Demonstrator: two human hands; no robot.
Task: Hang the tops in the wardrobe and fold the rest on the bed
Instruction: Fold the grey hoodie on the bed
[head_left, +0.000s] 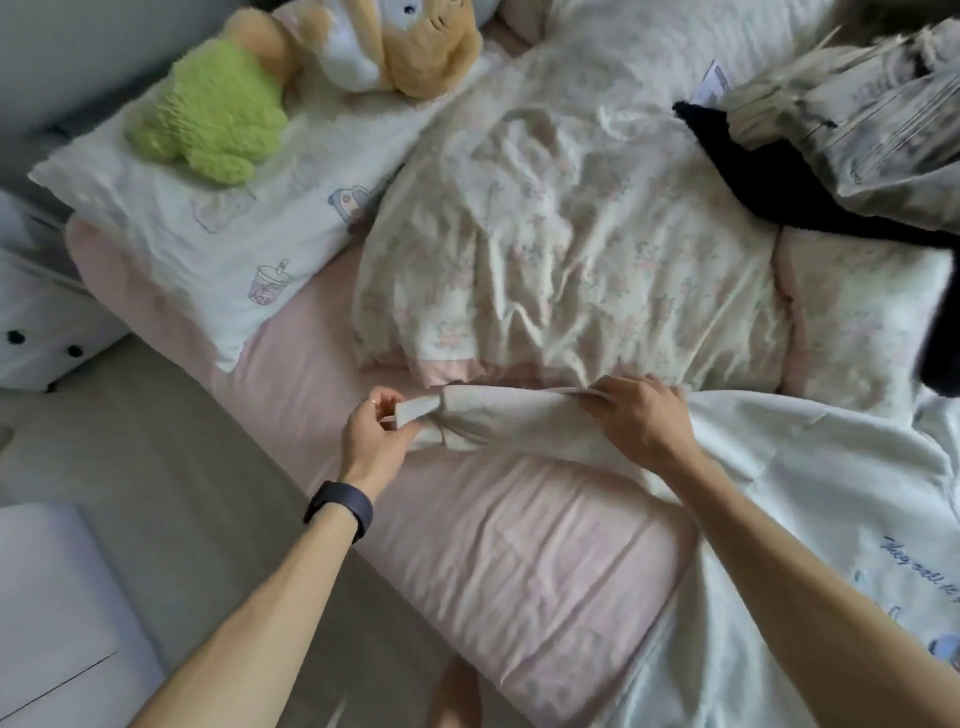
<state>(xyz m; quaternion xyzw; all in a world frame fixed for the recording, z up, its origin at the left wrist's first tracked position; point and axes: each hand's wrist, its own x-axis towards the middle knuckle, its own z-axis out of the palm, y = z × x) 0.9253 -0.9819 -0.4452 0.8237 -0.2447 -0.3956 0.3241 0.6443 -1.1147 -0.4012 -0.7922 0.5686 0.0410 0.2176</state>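
Pink-sheeted bed (519, 545) carries a white sweatshirt (805, 467) at its near edge. The left hand (376, 441) pinches its cuff (415, 410) and the right hand (641, 415) grips the sleeve (519, 421) higher up. With a black garment (769, 171) and grey pile (857, 114) waiting beyond, most of the task seems left.

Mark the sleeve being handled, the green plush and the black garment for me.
sleeve (519, 422), head view, mid-length, between the two hands.
green plush (208, 111), head view, middle of its body.
black garment (769, 179), head view, on its dark strip across the duvet.
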